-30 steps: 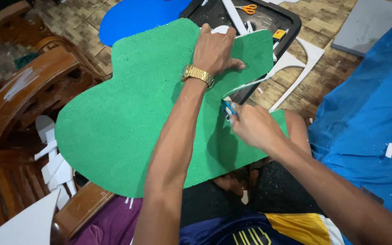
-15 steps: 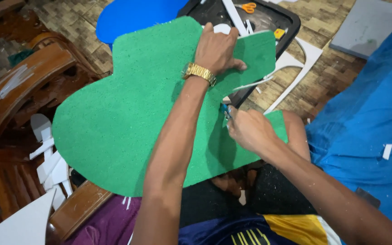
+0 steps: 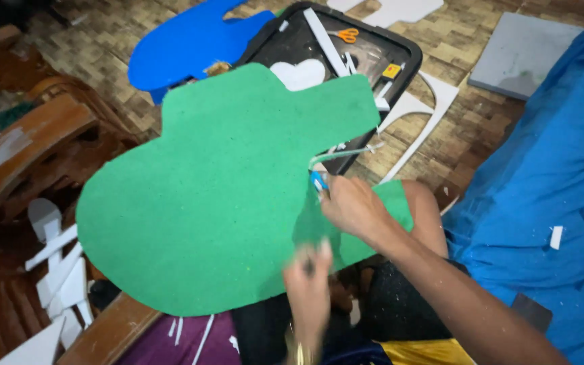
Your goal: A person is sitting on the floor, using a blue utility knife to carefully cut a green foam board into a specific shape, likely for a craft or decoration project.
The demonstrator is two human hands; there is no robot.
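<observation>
Lap-held green foam sheet [image 3: 217,203] under right hand [image 3: 353,206]

foam sheet [image 3: 217,203] on lap, tray [image 3: 410,57] behind; chair [image 3: 28,155] left

Green foam sheet [image 3: 217,203]: matt, finely grainy. Black tray [image 3: 400,51]: glossy plastic. Chair [image 3: 42,142]: varnished wood. Floor [image 3: 468,128]: woven matting. Blue cloth [image 3: 549,182]: smooth, slight sheen.
</observation>
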